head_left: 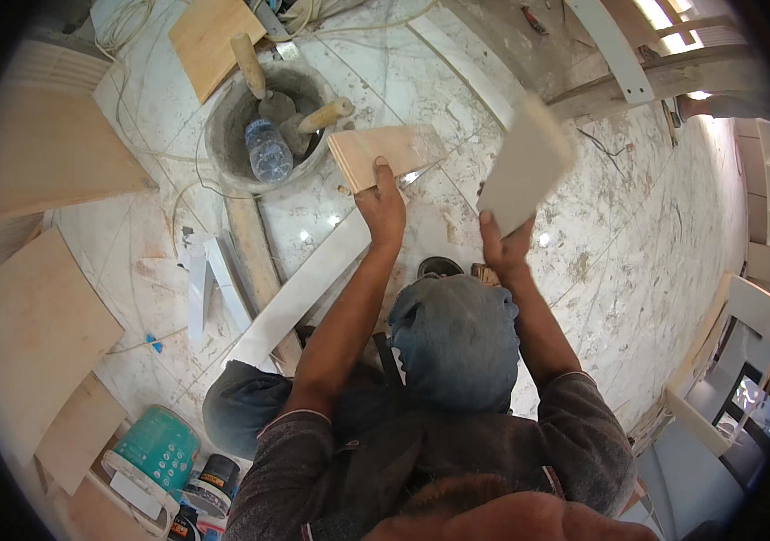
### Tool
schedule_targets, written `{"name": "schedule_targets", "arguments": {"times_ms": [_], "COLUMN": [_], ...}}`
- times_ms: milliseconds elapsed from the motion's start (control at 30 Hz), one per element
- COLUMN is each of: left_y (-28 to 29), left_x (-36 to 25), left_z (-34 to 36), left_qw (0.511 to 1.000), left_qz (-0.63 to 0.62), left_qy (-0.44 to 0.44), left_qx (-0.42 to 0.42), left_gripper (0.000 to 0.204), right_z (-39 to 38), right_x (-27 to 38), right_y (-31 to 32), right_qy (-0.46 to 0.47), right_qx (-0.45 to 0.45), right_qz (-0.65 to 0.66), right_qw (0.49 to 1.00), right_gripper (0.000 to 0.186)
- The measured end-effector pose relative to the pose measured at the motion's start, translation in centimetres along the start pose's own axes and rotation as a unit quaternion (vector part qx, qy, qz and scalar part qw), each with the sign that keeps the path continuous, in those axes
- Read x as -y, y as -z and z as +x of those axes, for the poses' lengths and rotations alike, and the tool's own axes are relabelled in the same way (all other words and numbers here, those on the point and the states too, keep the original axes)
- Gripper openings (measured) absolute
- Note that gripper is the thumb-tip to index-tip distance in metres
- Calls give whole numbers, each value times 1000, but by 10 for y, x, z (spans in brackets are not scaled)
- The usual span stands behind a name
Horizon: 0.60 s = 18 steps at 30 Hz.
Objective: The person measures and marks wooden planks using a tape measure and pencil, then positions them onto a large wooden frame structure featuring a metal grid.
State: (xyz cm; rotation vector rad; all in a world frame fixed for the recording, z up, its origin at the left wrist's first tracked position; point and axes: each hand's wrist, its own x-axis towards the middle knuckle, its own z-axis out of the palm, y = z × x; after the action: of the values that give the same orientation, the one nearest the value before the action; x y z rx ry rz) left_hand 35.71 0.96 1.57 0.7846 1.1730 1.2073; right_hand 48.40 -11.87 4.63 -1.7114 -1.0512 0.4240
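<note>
My left hand (pixel 381 209) grips a small rectangular wooden board (pixel 385 153) by its near edge, thumb on top, holding it over the marble floor. My right hand (pixel 504 248) holds a pale whitish tile piece (pixel 527 164) by its lower corner; the piece is blurred and tilted. The two pieces are apart, side by side in front of me. My bent knees in dark cloth sit below both forearms.
A round mortar tub (pixel 223 135) holds a plastic bottle (pixel 269 150) and two wooden-handled trowels (pixel 326 114). Long white strips (pixel 299 293) and a wooden plank (pixel 254 257) lie on the floor. Plywood sheets (pixel 29 325) lie left. A teal bucket (pixel 161 446) and cans stand lower left.
</note>
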Motion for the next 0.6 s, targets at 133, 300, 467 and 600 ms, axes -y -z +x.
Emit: {"name": "schedule_targets", "arguments": {"times_ms": [133, 300, 467, 600], "left_y": [-1, 2, -1, -1], "left_x": [0, 2, 4, 1], "left_z": [-2, 5, 1, 5], "left_qw": [999, 999, 999, 998], "left_qz": [12, 32, 29, 58], "left_qy": [6, 11, -42, -17], "left_qx": [29, 28, -18, 3], "left_gripper": [41, 41, 40, 39], "right_z": [-6, 9, -2, 18], "right_x": [-31, 22, -30, 28], "right_y": [-8, 7, 3, 12], "right_qy": [-207, -81, -181, -69], "right_qx": [255, 78, 249, 155], "right_qz": [-225, -100, -215, -135], "right_qw": [917, 989, 927, 976], "right_gripper": [57, 51, 53, 53]}}
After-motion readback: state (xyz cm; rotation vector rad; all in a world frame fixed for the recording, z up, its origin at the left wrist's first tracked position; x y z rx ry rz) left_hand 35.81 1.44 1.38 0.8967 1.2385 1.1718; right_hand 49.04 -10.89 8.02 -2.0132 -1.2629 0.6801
